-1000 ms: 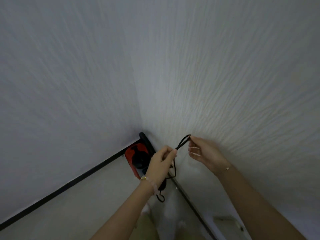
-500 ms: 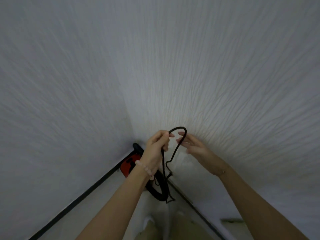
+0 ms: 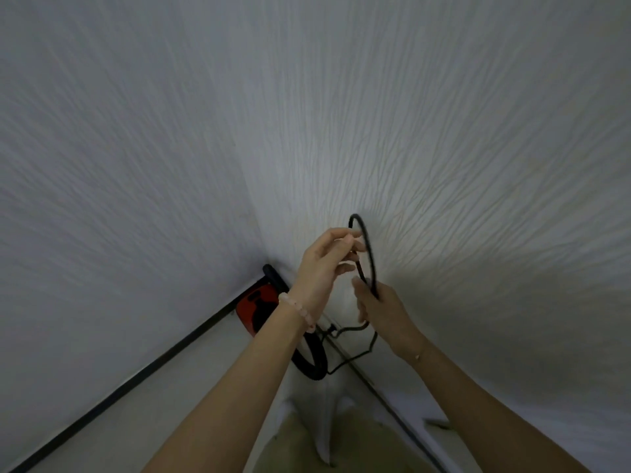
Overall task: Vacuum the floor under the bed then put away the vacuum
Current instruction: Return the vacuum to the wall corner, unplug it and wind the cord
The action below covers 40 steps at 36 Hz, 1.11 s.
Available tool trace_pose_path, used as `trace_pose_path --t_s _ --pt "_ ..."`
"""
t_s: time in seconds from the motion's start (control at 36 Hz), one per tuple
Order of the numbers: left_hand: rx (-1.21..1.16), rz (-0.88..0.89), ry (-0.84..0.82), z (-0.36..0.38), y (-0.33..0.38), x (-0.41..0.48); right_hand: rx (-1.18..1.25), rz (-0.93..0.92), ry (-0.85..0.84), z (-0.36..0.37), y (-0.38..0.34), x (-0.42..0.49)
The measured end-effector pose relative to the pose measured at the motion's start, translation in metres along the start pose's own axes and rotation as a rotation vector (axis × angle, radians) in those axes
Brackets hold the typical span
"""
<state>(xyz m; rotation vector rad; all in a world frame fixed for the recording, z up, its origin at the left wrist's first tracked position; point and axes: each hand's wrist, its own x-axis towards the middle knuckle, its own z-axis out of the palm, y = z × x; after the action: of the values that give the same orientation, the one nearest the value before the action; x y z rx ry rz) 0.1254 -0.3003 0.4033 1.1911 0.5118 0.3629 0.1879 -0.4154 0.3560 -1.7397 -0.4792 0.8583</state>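
Cord (image 3: 371, 257): upright loop, arch uppermost, long axis vertical. Your left grip (image 3: 327, 264) pinches it; your right grip (image 3: 382, 312) clasps its foot.

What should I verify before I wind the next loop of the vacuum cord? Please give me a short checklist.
1. Left hand pinches the cord at the top of the loop: ok.
2. Right hand grips the cord lower down: ok.
3. Slack cord below the hands runs without kinks: not ok, it has sharp bends beside the hose.
4. Vacuum rests on the floor: ok.
5. Plug is out of the socket: cannot tell, neither is in view.
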Motion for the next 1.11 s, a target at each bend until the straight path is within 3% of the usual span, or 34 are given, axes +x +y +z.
trace_pose_path --t_s 0.11,0.22,0.31,0.39,0.5,0.56,0.61,0.75,0.89,0.97,1.11 --pt "0.146 -0.115 0.071 -0.021 -0.025 -0.005 0.046 0.050 0.081 -0.008 0.000 0.000" --pt "0.246 -0.486 0.085 -0.027 -0.077 -0.018 0.103 0.052 0.062 -0.009 -0.006 -0.003" --pt "-0.009 -0.833 0.192 -0.017 -0.103 -0.033 0.167 0.064 0.068 -0.006 -0.006 -0.004" --pt "-0.363 -1.014 0.253 -0.009 -0.121 -0.044 0.208 0.097 0.075 -0.005 0.000 -0.008" --pt "-0.849 -1.148 0.247 -0.009 -0.165 -0.043 0.267 0.193 0.094 -0.004 0.012 -0.014" --pt "-1.017 -1.093 0.257 -0.010 -0.187 -0.040 0.294 0.256 0.107 -0.003 0.020 -0.016" --pt "-1.042 -1.055 0.350 -0.014 -0.212 -0.035 0.316 0.323 0.112 -0.004 0.028 -0.019" --pt "-0.947 -1.038 0.541 -0.021 -0.253 -0.032 0.351 0.544 0.055 -0.017 0.044 -0.029" --pt "-0.768 -1.036 0.668 -0.034 -0.280 -0.026 0.353 0.719 0.120 -0.022 0.074 -0.035" --pt "-0.528 -1.039 0.589 -0.038 -0.289 -0.026 0.279 0.732 0.170 -0.022 0.100 -0.028" --pt "-0.142 -1.007 0.299 -0.046 -0.292 -0.026 0.239 0.842 0.141 -0.008 0.152 0.003"
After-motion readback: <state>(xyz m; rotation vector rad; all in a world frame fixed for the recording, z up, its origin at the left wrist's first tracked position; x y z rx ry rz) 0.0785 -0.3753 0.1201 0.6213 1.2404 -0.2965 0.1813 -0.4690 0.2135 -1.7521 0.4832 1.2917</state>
